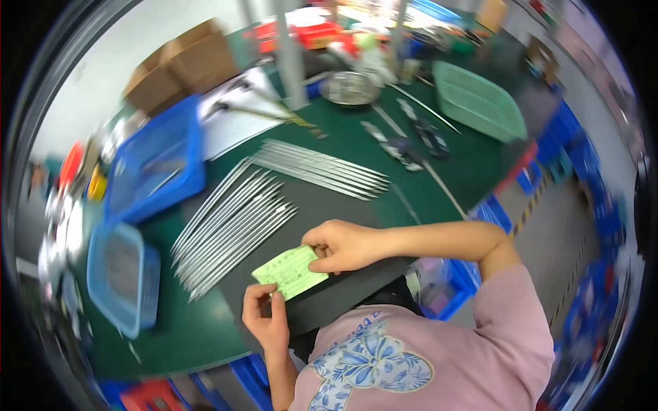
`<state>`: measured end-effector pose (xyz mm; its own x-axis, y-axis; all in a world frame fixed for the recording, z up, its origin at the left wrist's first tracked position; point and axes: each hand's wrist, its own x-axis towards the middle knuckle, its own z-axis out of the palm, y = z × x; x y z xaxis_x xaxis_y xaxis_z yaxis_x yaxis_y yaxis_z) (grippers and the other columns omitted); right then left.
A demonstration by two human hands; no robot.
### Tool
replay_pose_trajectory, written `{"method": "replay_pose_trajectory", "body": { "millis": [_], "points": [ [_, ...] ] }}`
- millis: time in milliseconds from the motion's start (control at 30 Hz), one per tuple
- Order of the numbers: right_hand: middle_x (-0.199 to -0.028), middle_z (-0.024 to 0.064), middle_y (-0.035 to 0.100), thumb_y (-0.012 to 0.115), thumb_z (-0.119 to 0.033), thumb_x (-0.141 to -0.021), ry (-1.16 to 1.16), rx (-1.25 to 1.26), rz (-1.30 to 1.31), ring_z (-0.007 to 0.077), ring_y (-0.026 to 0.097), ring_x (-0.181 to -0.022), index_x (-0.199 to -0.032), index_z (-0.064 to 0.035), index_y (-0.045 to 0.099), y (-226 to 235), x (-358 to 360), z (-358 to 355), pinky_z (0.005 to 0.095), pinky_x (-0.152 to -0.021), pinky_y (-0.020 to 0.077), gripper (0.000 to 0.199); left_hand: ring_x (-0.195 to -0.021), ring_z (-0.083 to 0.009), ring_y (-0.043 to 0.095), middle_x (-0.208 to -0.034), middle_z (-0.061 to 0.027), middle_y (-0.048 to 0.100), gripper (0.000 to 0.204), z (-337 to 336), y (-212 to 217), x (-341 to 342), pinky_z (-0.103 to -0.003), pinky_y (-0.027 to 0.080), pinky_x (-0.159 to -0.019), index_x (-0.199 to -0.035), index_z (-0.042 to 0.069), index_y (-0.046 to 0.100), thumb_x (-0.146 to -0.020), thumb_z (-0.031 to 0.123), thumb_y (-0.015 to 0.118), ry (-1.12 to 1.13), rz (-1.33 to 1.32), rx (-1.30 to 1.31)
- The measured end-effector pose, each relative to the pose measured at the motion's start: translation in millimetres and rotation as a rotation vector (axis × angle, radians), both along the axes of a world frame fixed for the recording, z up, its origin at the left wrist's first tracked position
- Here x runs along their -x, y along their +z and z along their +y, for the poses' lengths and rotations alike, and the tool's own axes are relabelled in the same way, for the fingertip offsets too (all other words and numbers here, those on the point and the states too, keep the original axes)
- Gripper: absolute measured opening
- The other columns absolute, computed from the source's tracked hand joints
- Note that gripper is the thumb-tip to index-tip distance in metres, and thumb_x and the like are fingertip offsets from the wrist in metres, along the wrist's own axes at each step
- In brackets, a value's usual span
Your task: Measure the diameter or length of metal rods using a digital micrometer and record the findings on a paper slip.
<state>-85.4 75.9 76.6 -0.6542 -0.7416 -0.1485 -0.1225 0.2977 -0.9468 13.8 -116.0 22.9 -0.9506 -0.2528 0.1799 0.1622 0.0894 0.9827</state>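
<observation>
A small yellow-green paper slip (289,272) with printed lines is stretched between my two hands, above a dark grey mat (325,291) at the near edge of the table. My left hand (266,316) pinches its lower left edge between thumb and fingers. The right end is gripped by my right hand (346,248), thumb on top and fingers curled. Just beyond the slip, to the left, lies a fan of thin silvery metal rods (229,229) with pointed ends. Another row of similar rods (319,170) rests farther off, near the middle of the table.
On the left stand a blue tray (195,175) and a light blue basket (147,298). Cardboard boxes (202,58) and white papers (236,133) are at the back left. Beyond the rods are a round metal dish (349,89), pliers-like tools (394,145) and a green basket (480,103).
</observation>
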Motion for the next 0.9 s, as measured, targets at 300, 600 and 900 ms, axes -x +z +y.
{"method": "replay_pose_trajectory", "body": {
  "millis": [300, 600, 900],
  "points": [
    [-0.065, 0.0054, 0.060, 0.057, -0.011, -0.076, -0.824, -0.029, 0.375, 0.0092, 0.054, -0.050, -0.084, -0.0012, 0.060, -11, 37, 192, 0.0240, -0.047, 0.0440, 0.013, -0.063, -0.0071, 0.045, -0.079, -0.0038, 0.051, 0.010, 83, 0, 28, -0.018, 0.037, -0.056, -0.081, 0.000, 0.057, -0.073, -0.005, 0.057, -0.364, -0.087, 0.119],
    [-0.083, 0.0103, 0.063, 0.053, -0.019, -0.071, -1.156, -0.559, 0.954, 0.0282, 0.059, -0.075, -0.088, -0.0104, 0.063, 31, 172, 279, 0.0371, -0.064, 0.0467, 0.021, -0.058, -0.0105, 0.048, -0.077, -0.0070, 0.054, 0.011, 103, 9, 28, -0.021, 0.040, -0.053, -0.083, -0.001, 0.058, -0.072, -0.005, 0.057, -0.444, -0.103, 0.372],
    [-0.082, 0.0116, 0.062, 0.050, -0.020, -0.074, -1.335, -0.884, 0.957, 0.0286, 0.060, -0.076, -0.090, -0.0077, 0.058, 35, 254, 268, 0.0393, -0.066, 0.0474, 0.022, -0.056, -0.0147, 0.051, -0.075, -0.0089, 0.054, 0.012, 105, 16, 28, -0.024, 0.041, -0.049, -0.083, 0.000, 0.058, -0.072, -0.005, 0.057, -0.456, -0.080, 0.494]
  ]
}}
